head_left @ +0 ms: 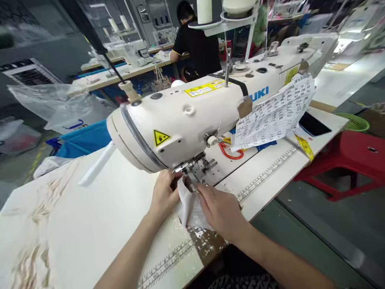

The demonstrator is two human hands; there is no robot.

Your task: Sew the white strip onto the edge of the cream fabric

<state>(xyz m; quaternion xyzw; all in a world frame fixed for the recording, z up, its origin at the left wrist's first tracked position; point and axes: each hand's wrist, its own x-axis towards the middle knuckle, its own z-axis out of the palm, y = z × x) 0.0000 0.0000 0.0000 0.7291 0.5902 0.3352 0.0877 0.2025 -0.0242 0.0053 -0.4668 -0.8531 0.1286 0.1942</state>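
Observation:
A white sewing machine [180, 116] stands over the worktable, its needle area and presser foot [195, 166] close to both hands. A piece of white cloth [187, 200] hangs in folds below the foot, toward the table's front edge. My left hand [164, 190] is closed at the cloth's left side, thumb against it; the fingertips are hidden under the machine head. My right hand [221, 206] is closed in a pinch on the right, fingertips at a small shiny metal piece [190, 184] by the cloth. Whether that piece is held or fixed to the machine is unclear.
Orange-handled scissors [231, 151] lie behind the foot. A handwritten sheet [275, 114] leans on the machine, near a phone [314, 124] and yellow tape measure [305, 147]. A red stool [343, 160] stands right. Cloth strips [45, 204] lie left. A person in black [200, 52] sits beyond.

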